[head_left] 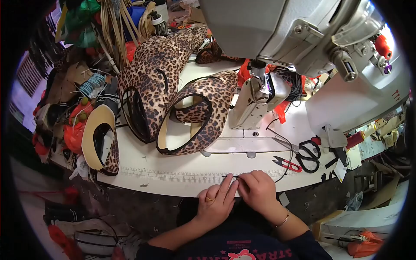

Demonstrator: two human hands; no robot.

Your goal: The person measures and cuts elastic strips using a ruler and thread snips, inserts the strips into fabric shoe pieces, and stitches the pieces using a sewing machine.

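At the table's front edge, a short piece of thin black strip shows between my two hands, lying over the printed ruler. My left hand, with a ring on one finger, has its fingertips on this strip near its end. Close beside it, my right hand pinches the strip with bent fingers. A black cord curves up from beside my right hand toward the machine. To the right lie red-handled thread snips and black-handled scissors.
A sewing machine overhangs the white table. Leopard-print pieces with black-edged openings stand behind my hands. A beige-lined leopard-print piece sits at the left, near red plastic bags. Black scraps lie at the right edge.
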